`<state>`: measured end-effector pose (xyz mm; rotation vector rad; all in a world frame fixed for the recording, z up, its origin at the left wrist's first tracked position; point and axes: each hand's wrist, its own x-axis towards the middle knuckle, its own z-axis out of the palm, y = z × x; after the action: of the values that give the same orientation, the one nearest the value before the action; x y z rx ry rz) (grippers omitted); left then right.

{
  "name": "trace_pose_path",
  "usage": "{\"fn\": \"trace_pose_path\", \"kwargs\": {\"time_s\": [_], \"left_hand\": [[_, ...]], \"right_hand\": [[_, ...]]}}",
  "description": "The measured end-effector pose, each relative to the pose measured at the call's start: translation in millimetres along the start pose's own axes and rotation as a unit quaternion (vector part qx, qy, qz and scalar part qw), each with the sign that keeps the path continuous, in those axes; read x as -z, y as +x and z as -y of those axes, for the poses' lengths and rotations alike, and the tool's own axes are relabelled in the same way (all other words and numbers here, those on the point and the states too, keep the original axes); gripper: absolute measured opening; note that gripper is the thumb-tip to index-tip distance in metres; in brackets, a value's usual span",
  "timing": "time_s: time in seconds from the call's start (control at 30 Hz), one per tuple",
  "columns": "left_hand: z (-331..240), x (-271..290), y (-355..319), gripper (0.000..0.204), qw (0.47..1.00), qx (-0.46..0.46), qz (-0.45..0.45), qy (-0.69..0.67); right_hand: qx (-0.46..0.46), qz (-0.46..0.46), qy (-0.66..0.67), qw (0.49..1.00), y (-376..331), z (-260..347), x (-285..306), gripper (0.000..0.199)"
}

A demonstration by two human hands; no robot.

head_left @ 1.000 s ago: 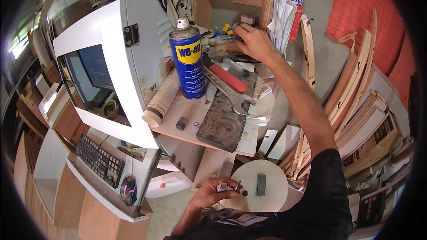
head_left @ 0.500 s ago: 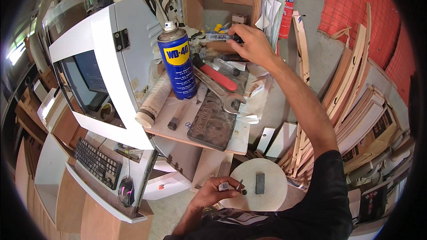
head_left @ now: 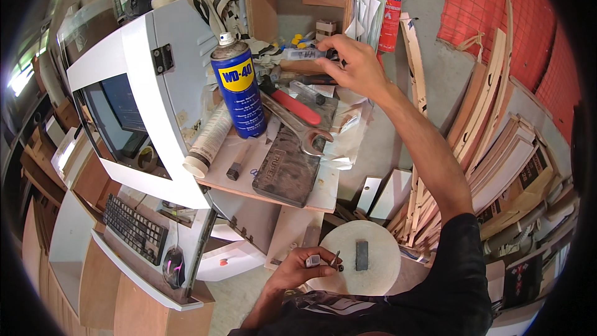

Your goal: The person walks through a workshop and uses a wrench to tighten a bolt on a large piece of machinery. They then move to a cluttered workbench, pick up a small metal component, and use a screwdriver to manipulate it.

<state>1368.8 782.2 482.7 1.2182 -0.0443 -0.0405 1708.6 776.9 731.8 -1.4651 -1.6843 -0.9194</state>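
Close to my body, my left hand (head_left: 297, 270) is closed around a small clear plastic tube (head_left: 313, 261) and a thin metal bit (head_left: 336, 259). Over the far end of the bench, my right hand (head_left: 360, 70) has thumb and forefinger apart with nothing visible between them. Beside its fingertips lies a clear plastic case (head_left: 303, 54) with a dark end. Nearer on the bench, an open-ended wrench (head_left: 298, 129) and a red-handled tool (head_left: 297, 109) rest on a dirty black flat case (head_left: 287, 171). A dark oblong block (head_left: 362, 256) sits on a round pale top (head_left: 382, 274) by my left hand.
A blue spray can (head_left: 241, 96) stands on the bench beside a lying cartridge (head_left: 210, 140). Left are a white cabinet (head_left: 140, 81), a keyboard (head_left: 135, 227) and a mouse (head_left: 175, 267). Wood strips (head_left: 485, 112) lean at right; a red canister (head_left: 390, 15) stands behind papers.
My right thumb and forefinger have moved slightly away from the clear case's dark end. The view has shifted a little, while my left hand keeps its hold.
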Motion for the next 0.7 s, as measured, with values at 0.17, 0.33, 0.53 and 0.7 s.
{"fn": "trace_pose_path", "kwargs": {"time_s": [0.17, 0.33, 0.53, 0.7], "left_hand": [[5, -6, 2, 0.022, 1.0, 0.001, 0.004, 0.0], [8, -14, 6, 0.022, 0.999, -0.003, 0.025, 0.026], [10, -27, 11, 0.02, 0.999, -0.005, 0.034, 0.029], [15, -35, 15, 0.02, 0.998, -0.011, 0.046, 0.043]], "right_hand": [[0.015, -0.007, 0.015, 1.0, -6, 20, 17, 0.024], [0.043, -0.03, 0.015, 0.999, -12, 37, 38, 0.023], [-0.008, -0.036, 0.041, 0.998, -27, 56, 68, 0.025], [-0.045, -0.063, 0.089, 0.993, -42, 68, 80, 0.026]]}}
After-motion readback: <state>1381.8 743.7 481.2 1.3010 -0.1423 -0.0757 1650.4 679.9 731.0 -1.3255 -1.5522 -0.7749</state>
